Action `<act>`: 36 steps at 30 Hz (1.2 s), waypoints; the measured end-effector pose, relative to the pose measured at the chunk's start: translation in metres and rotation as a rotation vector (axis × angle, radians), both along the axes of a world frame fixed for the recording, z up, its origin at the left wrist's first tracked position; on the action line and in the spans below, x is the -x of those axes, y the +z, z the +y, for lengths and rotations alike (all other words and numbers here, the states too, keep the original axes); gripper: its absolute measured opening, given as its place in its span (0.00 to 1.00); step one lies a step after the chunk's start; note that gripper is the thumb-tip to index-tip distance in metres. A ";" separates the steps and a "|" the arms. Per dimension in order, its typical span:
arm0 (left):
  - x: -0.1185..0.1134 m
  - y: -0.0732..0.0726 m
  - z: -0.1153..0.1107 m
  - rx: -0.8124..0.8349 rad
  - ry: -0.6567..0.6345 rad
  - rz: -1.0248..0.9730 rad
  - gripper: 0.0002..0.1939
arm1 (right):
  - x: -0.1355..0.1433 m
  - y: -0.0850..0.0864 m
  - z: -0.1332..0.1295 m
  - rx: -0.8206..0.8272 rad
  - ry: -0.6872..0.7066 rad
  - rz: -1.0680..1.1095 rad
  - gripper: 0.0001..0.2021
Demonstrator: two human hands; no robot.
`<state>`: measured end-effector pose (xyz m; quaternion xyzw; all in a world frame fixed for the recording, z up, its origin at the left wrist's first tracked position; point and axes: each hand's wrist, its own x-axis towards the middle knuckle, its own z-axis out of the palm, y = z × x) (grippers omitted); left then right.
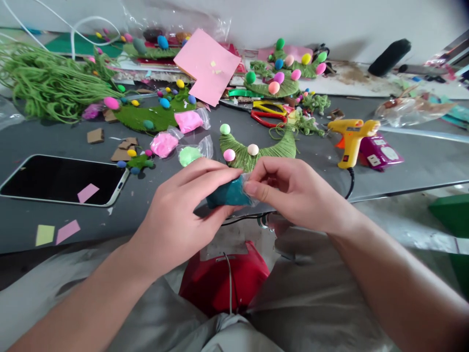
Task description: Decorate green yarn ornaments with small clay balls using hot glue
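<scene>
Fingers (210,184) either side (teal packet (226,193) between)

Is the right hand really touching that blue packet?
Touching. In the head view, the right hand pinches the clear plastic end of the blue packet, no gap showing.

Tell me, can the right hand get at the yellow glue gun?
Probably yes: nothing visible stands between the right hand and the yellow glue gun, though that hand pinches the blue packet.

Soft, moderately bright light; faint shadows on wall (311,24); floor (395,227) blurred, glary; edges stretched, right corners dark.
</scene>
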<state>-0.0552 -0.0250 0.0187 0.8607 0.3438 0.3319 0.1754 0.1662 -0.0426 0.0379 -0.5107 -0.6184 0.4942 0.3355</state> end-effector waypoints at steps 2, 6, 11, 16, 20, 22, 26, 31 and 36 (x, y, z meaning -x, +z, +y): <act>0.000 -0.001 -0.001 -0.002 -0.010 -0.005 0.17 | 0.001 0.000 -0.001 0.019 -0.002 -0.025 0.14; 0.000 -0.001 -0.001 0.021 -0.012 -0.003 0.17 | -0.001 0.001 -0.003 -0.010 0.004 -0.048 0.14; 0.001 0.001 0.003 0.023 0.046 0.002 0.16 | -0.010 0.003 -0.002 -0.133 0.008 -0.002 0.14; 0.001 0.000 0.004 0.016 0.053 -0.012 0.16 | -0.018 0.004 0.002 -0.130 0.079 0.039 0.11; 0.002 -0.001 0.004 0.118 0.057 -0.011 0.19 | -0.024 0.004 0.004 -0.157 0.122 0.020 0.09; 0.004 0.000 0.005 0.181 0.047 -0.030 0.22 | -0.025 0.003 0.005 -0.178 0.124 0.009 0.08; 0.005 0.004 0.004 0.296 0.033 -0.017 0.24 | -0.022 0.001 0.005 -0.177 0.098 0.063 0.07; 0.005 0.000 0.004 0.363 0.031 0.023 0.25 | -0.010 -0.005 0.001 -0.133 0.035 0.127 0.07; 0.006 -0.009 0.005 0.290 -0.003 0.116 0.24 | 0.000 -0.012 0.005 -0.084 -0.045 0.139 0.06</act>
